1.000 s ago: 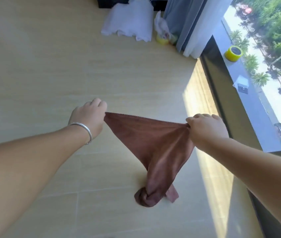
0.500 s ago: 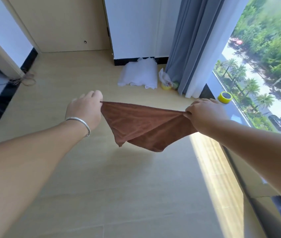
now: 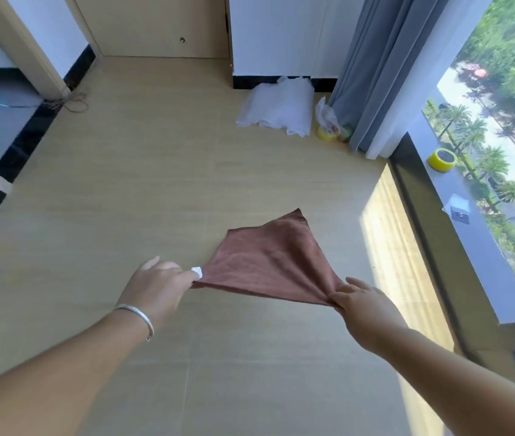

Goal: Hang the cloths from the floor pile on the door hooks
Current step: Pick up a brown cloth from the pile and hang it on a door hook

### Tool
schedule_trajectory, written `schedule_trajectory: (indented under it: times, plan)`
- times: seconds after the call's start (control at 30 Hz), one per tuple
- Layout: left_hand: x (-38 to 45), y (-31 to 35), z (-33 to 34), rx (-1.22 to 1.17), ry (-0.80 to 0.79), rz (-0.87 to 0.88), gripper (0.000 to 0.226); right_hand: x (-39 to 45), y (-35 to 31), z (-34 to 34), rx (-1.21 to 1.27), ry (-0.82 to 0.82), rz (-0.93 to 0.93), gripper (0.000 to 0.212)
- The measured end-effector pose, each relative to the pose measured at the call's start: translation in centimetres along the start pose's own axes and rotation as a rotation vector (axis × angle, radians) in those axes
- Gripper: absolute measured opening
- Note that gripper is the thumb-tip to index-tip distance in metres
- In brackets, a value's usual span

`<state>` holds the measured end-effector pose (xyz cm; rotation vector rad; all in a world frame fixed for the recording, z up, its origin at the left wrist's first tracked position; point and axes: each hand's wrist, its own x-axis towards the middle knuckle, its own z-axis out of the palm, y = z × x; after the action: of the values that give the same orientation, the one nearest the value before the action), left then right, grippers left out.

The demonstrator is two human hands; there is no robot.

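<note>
Cloth in hand, spread wide: I have the brown microfibre cloth (image 3: 268, 262) stretched between both hands, and I read this as the shake-out step that comes ahead of hanging; my left hand (image 3: 158, 286) pinches one corner beside the small white label (image 3: 197, 271), fingers closed on the hem, and my right hand (image 3: 364, 302) pinches the opposite corner, thumb and forefinger clamped on the bunched fabric while the other fingers lie loosely out; the far corner of the cloth billows up and away from me, so the whole cloth looks clear of the wooden floor (image 3: 124, 199); beyond the cloth, against the white wall, lies a white cloth (image 3: 276, 110), which I take to be what is left of the pile, though I cannot tell how many pieces it holds; just right of that white cloth sit a crumpled bag (image 3: 327, 114) over a yellow tape roll (image 3: 327, 134) at the foot of the grey curtain (image 3: 372, 73); a second yellow tape roll (image 3: 442, 159) rests on the window sill (image 3: 483, 253), well right of the brown cloth; no door hooks show anywhere in this view; so the next move, as I judge it, calls for turning toward the door, finding a free hook, and working the label corner or a gathered edge over it without letting the loose end drag.
</note>
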<state>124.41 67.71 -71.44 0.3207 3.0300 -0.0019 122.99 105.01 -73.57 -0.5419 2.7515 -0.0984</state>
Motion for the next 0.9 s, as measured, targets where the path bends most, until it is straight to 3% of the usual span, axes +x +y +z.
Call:
schedule_trajectory:
  times: [0.43, 0.6, 0.7, 0.8, 0.9]
  plan:
    - [-19.5, 9.1, 22.0, -0.056, -0.238, 0.025, 0.046, -15.0, -2.5, 28.1, 0.125, -0.293, -0.009, 0.030]
    - [-25.5, 10.3, 27.5, -0.142, -0.418, 0.011, 0.046, -19.3, -3.9, 32.6, 0.148, -0.437, 0.000, 0.009]
    - [-27.0, 10.4, 29.3, -0.156, -0.475, -0.010, 0.045, -20.0, -4.6, 33.9, 0.114, -0.429, 0.050, 0.033]
    - [-26.1, 10.0, 29.7, -0.182, -0.457, -0.030, 0.044, -19.6, -4.6, 34.2, 0.137, -0.408, 0.059, 0.007]
    - [-23.4, 8.9, 29.6, -0.214, -0.430, -0.094, 0.039, -16.9, -3.6, 33.7, 0.099, -0.346, 0.110, 0.025]
